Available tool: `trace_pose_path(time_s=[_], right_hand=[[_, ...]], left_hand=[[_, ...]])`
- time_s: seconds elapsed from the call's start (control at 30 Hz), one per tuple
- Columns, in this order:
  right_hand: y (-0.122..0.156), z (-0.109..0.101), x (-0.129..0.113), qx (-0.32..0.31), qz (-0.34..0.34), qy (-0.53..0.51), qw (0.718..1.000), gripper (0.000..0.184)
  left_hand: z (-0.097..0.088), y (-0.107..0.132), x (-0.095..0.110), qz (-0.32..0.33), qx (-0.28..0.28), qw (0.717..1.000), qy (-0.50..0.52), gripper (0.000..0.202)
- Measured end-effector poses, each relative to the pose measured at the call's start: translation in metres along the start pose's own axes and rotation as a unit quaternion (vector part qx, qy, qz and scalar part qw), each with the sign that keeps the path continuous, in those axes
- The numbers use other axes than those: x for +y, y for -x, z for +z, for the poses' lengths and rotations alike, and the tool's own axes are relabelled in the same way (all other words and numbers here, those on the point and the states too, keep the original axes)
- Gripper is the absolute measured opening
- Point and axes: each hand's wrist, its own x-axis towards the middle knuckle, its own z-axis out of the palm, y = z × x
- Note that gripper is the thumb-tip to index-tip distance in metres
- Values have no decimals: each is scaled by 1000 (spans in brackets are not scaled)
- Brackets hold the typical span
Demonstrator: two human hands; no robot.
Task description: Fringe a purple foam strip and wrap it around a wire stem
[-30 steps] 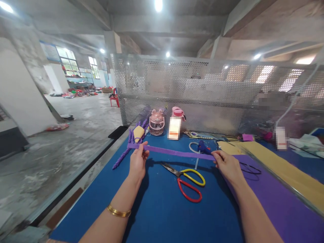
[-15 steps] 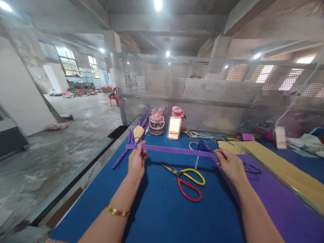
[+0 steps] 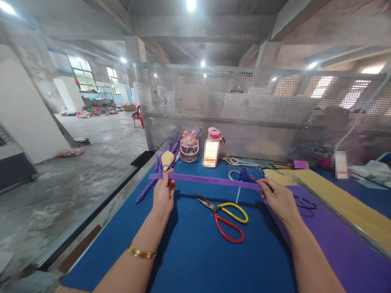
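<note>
A long purple strip (image 3: 210, 180) is stretched level above the blue table (image 3: 189, 252). My left hand (image 3: 163, 195) pinches its left end, a gold bangle on that wrist. My right hand (image 3: 276, 197) grips its right end, over the edge of a wide purple sheet (image 3: 330, 240). Below the strip, scissors (image 3: 226, 213) with one yellow and one red handle lie on the table between my hands.
A blue glue gun (image 3: 246, 176) lies behind the strip. Two pink bottles (image 3: 189, 147) stand by a perforated metal screen (image 3: 259, 110). Purple twisted pieces (image 3: 152, 179) lie at the left edge, a yellow sheet (image 3: 342, 203) at the right. Bare concrete floor lies left.
Both hands have lifted the strip slightly and drawn it a little to the left; it now lies straighter. The scissors have not moved.
</note>
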Motion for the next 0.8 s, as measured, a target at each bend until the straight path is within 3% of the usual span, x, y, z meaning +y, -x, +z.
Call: trace_pose_path(time_s=[0.07, 0.13, 0.23, 0.33, 0.43, 0.6, 0.8], right_hand=[[0, -1, 2, -44, 4, -22, 999, 34], [2, -4, 1, -131, 9, -64, 989, 36], [8, -8, -2, -303, 21, -120, 945, 36], [13, -7, -5, -398, 21, -110, 911, 35], [14, 2, -6, -393, 3, -80, 916, 37], [17, 26, -21, -244, -63, -37, 967, 35], [48, 55, -63, -248, -141, -53, 957, 26]], left_hand=[[1, 0, 1, -5, 1, 1000, 1, 20], [2, 0, 2, -6, 7, 1000, -1, 20], [2, 0, 2, -7, 8, 1000, 0, 19], [1, -1, -1, -12, -5, 1000, -2, 20], [0, 0, -3, -10, -19, 1000, -21, 22], [3, 7, -6, 13, -60, 997, -56, 33], [5, 13, -7, 37, -77, 993, -80, 35]])
